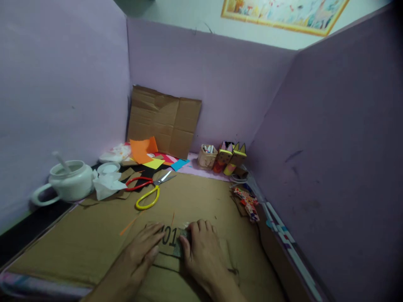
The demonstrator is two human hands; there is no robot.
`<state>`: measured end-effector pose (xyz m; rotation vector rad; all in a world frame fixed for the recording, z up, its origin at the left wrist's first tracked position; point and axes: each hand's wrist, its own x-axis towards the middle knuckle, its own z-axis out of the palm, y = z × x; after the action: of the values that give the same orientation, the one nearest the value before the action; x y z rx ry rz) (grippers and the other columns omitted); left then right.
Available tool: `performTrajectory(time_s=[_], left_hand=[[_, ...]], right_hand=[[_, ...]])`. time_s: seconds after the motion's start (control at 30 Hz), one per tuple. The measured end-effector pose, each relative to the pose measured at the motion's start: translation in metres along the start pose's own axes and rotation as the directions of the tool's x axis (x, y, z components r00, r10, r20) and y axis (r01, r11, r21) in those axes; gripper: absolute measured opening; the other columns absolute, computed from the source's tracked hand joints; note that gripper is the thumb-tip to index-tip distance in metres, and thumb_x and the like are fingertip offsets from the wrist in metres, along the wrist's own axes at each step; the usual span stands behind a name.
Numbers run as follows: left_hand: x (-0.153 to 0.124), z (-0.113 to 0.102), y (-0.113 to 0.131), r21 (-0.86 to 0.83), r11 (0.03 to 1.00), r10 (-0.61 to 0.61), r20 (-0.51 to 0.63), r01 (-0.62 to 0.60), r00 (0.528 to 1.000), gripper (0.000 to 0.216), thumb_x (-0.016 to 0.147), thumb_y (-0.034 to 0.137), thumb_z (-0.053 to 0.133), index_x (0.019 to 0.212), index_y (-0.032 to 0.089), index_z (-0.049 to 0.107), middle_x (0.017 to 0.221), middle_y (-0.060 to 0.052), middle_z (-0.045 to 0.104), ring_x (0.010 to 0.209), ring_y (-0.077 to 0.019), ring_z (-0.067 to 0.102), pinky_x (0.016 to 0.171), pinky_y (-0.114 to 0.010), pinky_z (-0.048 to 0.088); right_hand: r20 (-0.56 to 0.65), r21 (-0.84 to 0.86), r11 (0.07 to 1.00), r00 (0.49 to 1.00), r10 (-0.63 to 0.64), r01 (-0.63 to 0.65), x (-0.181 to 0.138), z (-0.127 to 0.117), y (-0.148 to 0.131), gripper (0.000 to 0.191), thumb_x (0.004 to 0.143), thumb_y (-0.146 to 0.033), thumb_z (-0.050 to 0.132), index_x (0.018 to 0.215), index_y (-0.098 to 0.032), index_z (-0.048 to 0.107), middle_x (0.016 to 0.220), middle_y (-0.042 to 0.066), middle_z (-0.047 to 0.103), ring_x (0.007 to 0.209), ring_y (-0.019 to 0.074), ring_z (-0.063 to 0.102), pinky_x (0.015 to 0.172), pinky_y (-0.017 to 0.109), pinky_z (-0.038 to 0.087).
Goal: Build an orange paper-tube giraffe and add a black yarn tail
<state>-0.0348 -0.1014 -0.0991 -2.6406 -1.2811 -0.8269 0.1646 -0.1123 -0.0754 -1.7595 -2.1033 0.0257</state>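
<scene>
My left hand (pixel 141 251) lies flat, fingers stretched out, on a small cardboard piece (pixel 166 245) printed with black numbers, near the front of the table. My right hand (pixel 203 251) rests beside it, fingers spread and pressing down on the same piece and on a small grey-green thing (pixel 181 241) between the hands. The cardboard piece lies on a large brown cardboard sheet (pixel 195 197) that covers the table.
Red-and-yellow scissors (pixel 149 188) lie behind the hands. At left stand a white teapot (pixel 67 181) and crumpled tissue (pixel 107 184). Coloured paper scraps (pixel 143 150), a folded cardboard panel (pixel 163 119), paper-roll figures (pixel 229 157) and patterned strips (pixel 247 201) sit at the back and right. Purple partition walls enclose the table.
</scene>
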Motion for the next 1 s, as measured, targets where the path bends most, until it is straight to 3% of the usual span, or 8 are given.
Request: performTrajectory(time_s=[0.17,0.3,0.4,0.53,0.6,0.77,1.0], left_hand=[[0.036,-0.005,0.018,0.092,0.996,0.006,0.07,-0.012,0.998,0.029,0.083,0.018,0.044,0.107,0.017,0.06,0.108,-0.011,0.064,0.1,-0.0247,0.059,0.085,-0.04,0.051],[0.064,-0.004,0.031,0.057,0.997,0.037,0.249,-0.053,0.968,0.026,0.079,0.009,0.037,0.086,0.016,0.061,0.087,-0.01,0.062,0.082,-0.0225,0.058,0.071,-0.036,0.049],[0.071,-0.001,0.03,0.05,0.994,0.074,0.29,-0.093,0.954,0.024,0.077,0.011,0.036,0.074,0.016,0.059,0.074,-0.01,0.06,0.069,-0.0236,0.056,0.062,-0.036,0.045],[0.071,0.004,0.028,0.107,0.994,-0.014,0.329,-0.023,0.944,0.027,0.082,0.017,0.032,0.069,0.016,0.056,0.064,-0.01,0.06,0.056,-0.0233,0.056,0.052,-0.034,0.039],[0.071,0.004,0.029,0.151,0.988,-0.02,0.316,-0.03,0.949,0.029,0.083,0.019,0.03,0.067,0.017,0.055,0.061,-0.009,0.059,0.055,-0.0239,0.056,0.051,-0.034,0.038],[0.07,0.002,0.031,0.161,0.986,-0.009,0.266,-0.035,0.964,0.034,0.086,0.022,0.027,0.069,0.017,0.056,0.064,-0.009,0.062,0.061,-0.0244,0.059,0.056,-0.035,0.042],[0.075,-0.009,0.034,0.094,0.995,-0.047,0.354,0.015,0.934,0.038,0.09,0.024,0.025,0.074,0.016,0.058,0.071,-0.01,0.067,0.066,-0.0223,0.063,0.059,-0.033,0.045]], right_hand=[[-0.044,0.039,0.999,0.999,0.015,-0.013,-0.002,0.002,0.0,0.017,0.087,-0.029,0.044,0.088,-0.015,0.054,0.087,0.01,0.056,0.081,0.0251,0.051,0.071,0.037,0.039],[-0.02,0.032,0.999,1.0,0.014,-0.014,-0.004,0.001,-0.001,0.02,0.087,-0.034,0.041,0.088,-0.017,0.053,0.084,0.008,0.058,0.077,0.0247,0.053,0.067,0.036,0.038],[0.023,0.003,1.0,1.0,0.005,-0.005,-0.002,-0.003,-0.003,0.022,0.087,-0.035,0.039,0.089,-0.017,0.053,0.084,0.008,0.06,0.078,0.0253,0.055,0.067,0.036,0.039],[0.073,-0.024,1.0,0.997,0.007,-0.005,0.004,-0.01,-0.003,0.024,0.089,-0.034,0.036,0.088,-0.018,0.054,0.081,0.007,0.063,0.074,0.024,0.058,0.064,0.035,0.04],[0.104,-0.051,0.999,0.995,0.01,-0.005,0.006,-0.016,0.001,0.028,0.089,-0.037,0.036,0.088,-0.018,0.057,0.081,0.007,0.066,0.073,0.0236,0.06,0.061,0.033,0.04],[0.171,-0.181,0.975,0.972,0.162,-0.131,0.006,-0.029,0.026,0.054,0.093,-0.045,0.025,0.072,-0.018,0.068,0.071,0.01,0.071,0.063,0.0219,0.066,0.052,0.028,0.037],[0.163,-0.198,0.973,0.974,0.157,-0.123,0.006,-0.025,0.039,0.058,0.096,-0.038,0.022,0.071,-0.019,0.07,0.072,0.01,0.073,0.065,0.02,0.069,0.052,0.026,0.037]])
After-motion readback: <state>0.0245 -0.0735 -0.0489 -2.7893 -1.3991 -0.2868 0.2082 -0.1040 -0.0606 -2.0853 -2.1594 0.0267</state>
